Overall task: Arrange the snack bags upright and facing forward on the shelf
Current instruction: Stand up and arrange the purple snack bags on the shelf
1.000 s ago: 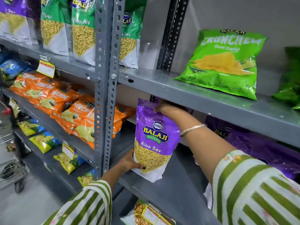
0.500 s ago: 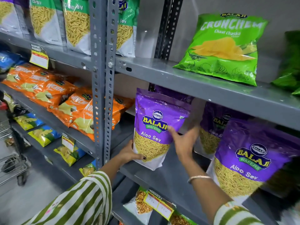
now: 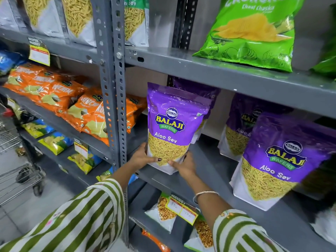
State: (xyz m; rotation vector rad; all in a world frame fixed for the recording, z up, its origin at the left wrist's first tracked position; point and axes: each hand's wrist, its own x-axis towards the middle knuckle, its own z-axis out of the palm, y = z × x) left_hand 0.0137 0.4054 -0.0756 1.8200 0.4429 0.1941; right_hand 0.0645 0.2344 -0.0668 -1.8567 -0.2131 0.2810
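A purple Aloo Sev bag (image 3: 174,122) stands upright with its label forward near the left end of the grey middle shelf (image 3: 214,182). My left hand (image 3: 143,157) grips its lower left corner and my right hand (image 3: 183,165) holds its lower right edge. Behind it another purple bag (image 3: 203,90) is partly hidden. Further right stand a front purple Aloo Sev bag (image 3: 280,160) and one behind it (image 3: 243,124), both upright.
A green chips bag (image 3: 254,33) leans on the shelf above. Orange bags (image 3: 72,104) fill the left bay beyond the perforated steel post (image 3: 112,88). A price tag (image 3: 183,210) hangs below. A shopping trolley (image 3: 16,171) stands at the left.
My right hand dropped from the bag's top to its middle and then to its lower right edge. The bag now stands straighter on the shelf. The view shifted closer and rightwards.
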